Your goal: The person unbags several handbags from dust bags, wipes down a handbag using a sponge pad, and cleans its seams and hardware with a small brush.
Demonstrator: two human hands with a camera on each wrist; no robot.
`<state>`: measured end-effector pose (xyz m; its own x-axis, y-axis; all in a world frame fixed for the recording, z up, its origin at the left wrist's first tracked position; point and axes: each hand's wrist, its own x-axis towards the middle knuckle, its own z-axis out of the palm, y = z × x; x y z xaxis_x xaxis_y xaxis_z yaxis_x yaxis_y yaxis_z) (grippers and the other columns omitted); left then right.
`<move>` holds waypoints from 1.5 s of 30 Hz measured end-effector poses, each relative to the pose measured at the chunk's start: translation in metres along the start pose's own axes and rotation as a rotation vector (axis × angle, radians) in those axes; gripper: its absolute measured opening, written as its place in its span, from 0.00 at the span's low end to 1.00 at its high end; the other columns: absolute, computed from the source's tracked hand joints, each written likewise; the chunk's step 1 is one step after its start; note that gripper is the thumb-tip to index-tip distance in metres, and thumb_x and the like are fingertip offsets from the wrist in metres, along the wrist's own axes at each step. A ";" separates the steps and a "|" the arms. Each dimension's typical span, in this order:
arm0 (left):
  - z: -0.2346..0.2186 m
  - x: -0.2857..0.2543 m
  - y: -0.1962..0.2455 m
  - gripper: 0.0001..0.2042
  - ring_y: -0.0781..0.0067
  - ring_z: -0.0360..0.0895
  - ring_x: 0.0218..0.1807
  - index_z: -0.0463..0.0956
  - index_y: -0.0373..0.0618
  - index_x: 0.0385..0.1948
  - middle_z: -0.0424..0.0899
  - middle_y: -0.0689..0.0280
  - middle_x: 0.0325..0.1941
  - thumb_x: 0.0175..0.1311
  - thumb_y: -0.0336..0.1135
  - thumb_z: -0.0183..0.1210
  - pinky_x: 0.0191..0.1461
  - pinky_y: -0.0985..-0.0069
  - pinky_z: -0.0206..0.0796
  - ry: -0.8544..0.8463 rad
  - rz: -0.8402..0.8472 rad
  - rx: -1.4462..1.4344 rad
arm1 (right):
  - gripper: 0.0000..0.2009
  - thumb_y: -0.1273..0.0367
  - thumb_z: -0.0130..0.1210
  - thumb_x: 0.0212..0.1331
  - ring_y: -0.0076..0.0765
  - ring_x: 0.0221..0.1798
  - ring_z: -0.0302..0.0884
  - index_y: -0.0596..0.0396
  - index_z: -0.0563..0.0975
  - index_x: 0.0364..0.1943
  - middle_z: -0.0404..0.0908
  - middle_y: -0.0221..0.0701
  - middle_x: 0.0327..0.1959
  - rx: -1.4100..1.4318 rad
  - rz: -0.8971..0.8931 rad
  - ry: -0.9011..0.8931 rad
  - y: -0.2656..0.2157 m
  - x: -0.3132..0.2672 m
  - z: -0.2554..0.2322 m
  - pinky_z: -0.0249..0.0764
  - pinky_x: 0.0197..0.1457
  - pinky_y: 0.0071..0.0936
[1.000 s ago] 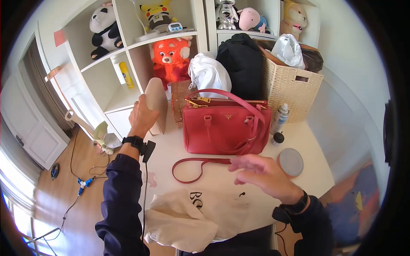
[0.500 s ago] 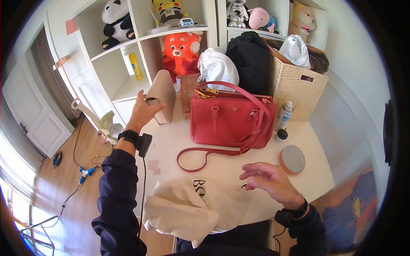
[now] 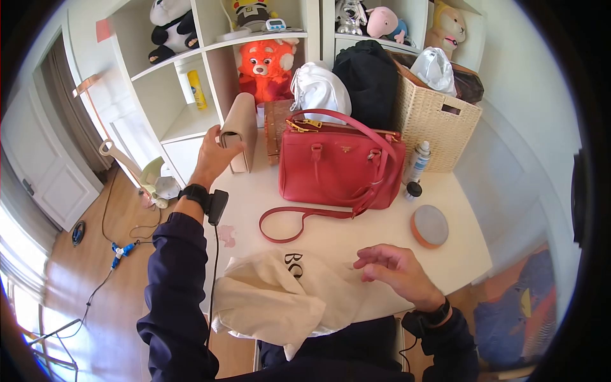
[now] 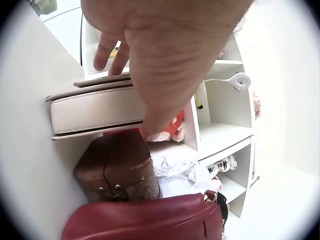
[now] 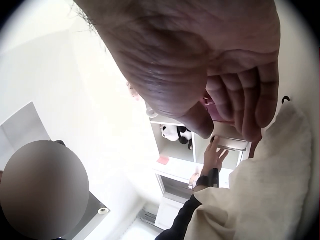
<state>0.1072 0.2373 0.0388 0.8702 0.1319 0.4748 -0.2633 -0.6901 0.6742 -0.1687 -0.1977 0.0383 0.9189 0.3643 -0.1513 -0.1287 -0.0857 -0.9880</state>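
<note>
In the head view my left hand is at the near end of a beige flap handbag, which stands upright at the table's left edge. The left wrist view has my thumb along one side of that handbag and my fingers at its flap side, the fingertips partly hidden. To its right stands a red leather handbag, its long strap looped on the table. My right hand hovers over the right part of a cream cloth bag with black lettering, fingers loosely bent, nothing in them.
A brown box stands between the two handbags. Behind are a white drawstring pouch, a black cloth bag and a woven basket. A spray can and a round flat container stand at the right.
The head view has shifted. My right hand has moved from beside the red handbag's strap back over the cloth bag. My left hand stays at the beige handbag, thumb now more visible.
</note>
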 end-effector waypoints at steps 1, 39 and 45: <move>0.001 -0.002 0.003 0.52 0.50 0.80 0.71 0.64 0.24 0.75 0.79 0.41 0.71 0.56 0.52 0.80 0.75 0.62 0.73 0.001 0.001 -0.004 | 0.22 0.71 0.62 0.77 0.30 0.53 0.88 0.73 0.76 0.68 0.89 0.46 0.58 -0.004 0.000 0.002 0.000 -0.001 0.000 0.85 0.62 0.30; -0.082 -0.098 0.007 0.36 0.62 0.85 0.54 0.75 0.36 0.69 0.84 0.54 0.61 0.65 0.47 0.78 0.59 0.66 0.80 -0.168 -0.192 -0.100 | 0.33 0.73 0.72 0.66 0.34 0.63 0.81 0.67 0.72 0.73 0.81 0.39 0.66 0.051 -0.094 0.074 0.055 -0.016 -0.010 0.78 0.70 0.34; -0.157 -0.218 0.084 0.52 0.62 0.83 0.61 0.65 0.44 0.80 0.81 0.56 0.67 0.50 0.39 0.86 0.62 0.65 0.78 -0.990 -0.154 0.022 | 0.50 0.61 0.83 0.53 0.44 0.70 0.75 0.66 0.68 0.78 0.72 0.45 0.75 -0.347 -0.246 -0.041 0.046 -0.023 -0.001 0.74 0.74 0.41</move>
<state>-0.1696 0.2622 0.0809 0.8514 -0.4244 -0.3084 -0.1197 -0.7296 0.6734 -0.1955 -0.2110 -0.0033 0.8902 0.4485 0.0798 0.2323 -0.2964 -0.9264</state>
